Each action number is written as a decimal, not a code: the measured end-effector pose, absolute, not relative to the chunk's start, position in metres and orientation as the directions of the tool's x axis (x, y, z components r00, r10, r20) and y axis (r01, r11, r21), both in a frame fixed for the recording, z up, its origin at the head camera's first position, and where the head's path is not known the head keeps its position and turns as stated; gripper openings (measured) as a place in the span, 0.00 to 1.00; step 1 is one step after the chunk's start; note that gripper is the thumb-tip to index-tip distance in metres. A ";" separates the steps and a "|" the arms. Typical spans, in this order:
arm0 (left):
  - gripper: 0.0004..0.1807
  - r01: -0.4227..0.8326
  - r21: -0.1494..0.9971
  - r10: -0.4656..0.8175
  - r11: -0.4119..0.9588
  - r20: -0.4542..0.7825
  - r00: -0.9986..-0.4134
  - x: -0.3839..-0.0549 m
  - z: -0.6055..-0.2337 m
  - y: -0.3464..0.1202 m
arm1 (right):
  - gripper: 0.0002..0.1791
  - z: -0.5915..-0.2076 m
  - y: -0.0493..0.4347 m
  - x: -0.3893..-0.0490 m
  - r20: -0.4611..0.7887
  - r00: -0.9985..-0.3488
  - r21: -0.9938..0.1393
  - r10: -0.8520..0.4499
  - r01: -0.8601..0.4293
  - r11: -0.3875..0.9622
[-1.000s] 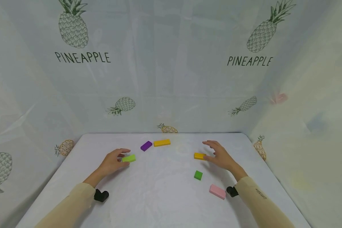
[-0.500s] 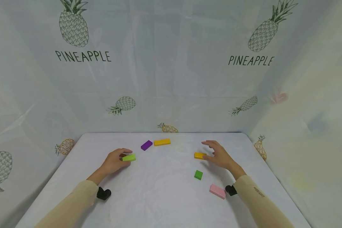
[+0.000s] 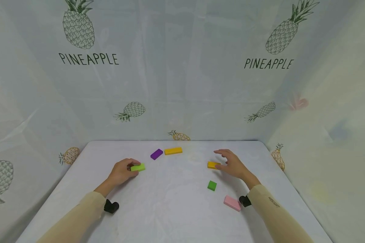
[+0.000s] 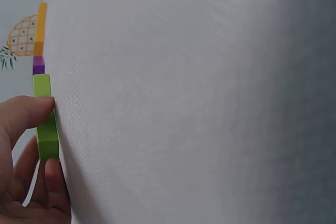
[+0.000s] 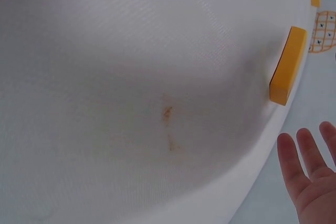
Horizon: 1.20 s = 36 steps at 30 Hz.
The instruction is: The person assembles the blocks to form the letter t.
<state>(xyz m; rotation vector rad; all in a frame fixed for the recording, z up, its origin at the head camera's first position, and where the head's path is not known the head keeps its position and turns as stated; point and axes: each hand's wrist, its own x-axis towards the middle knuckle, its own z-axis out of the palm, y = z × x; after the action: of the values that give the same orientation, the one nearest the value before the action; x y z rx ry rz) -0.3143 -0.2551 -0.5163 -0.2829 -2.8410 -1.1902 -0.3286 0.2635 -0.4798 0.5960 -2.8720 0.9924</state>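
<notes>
My left hand pinches a light green block at the left of the table. In the left wrist view the thumb lies across this lime block, with fingers on its far side. At the right, my right hand hovers around a short yellow block, its fingers apart and relaxed. The right wrist view shows the fingers of that hand extended and spaced away from the yellow block.
A purple block and a longer yellow block lie near the table's back edge. A green block and a pink block rest on the right half of the white table. A pineapple-print curtain hangs behind.
The thumb and fingers of my left hand have closed in on the light green block. My right hand has barely shifted, staying near the short yellow block.
</notes>
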 end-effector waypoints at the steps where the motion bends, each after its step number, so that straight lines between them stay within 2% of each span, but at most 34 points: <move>1: 0.19 0.187 0.702 0.148 0.687 0.116 -0.982 -0.314 -0.516 -0.255 | 0.35 -0.480 0.263 -0.329 0.161 -0.926 -0.585 -0.343 -0.369 0.722; 17: 0.16 0.203 0.678 0.167 0.706 0.120 -0.979 -0.317 -0.518 -0.257 | 0.34 -0.480 0.258 -0.329 0.130 -0.935 -0.594 -0.330 -0.340 0.729; 26: 0.17 0.212 0.671 0.183 0.710 0.115 -0.976 -0.316 -0.516 -0.256 | 0.33 -0.483 0.260 -0.334 0.148 -0.925 -0.600 -0.351 -0.366 0.711; 36: 0.17 0.239 0.659 0.208 0.713 0.126 -0.970 -0.315 -0.515 -0.256 | 0.31 -0.482 0.261 -0.334 0.105 -0.928 -0.628 -0.356 -0.340 0.700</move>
<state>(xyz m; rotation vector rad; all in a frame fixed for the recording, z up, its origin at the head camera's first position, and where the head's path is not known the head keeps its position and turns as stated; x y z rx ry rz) -0.3151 -0.2557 -0.5152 -0.3738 -2.8678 -1.1118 -0.3341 0.2606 -0.4819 0.5980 -2.9184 1.0714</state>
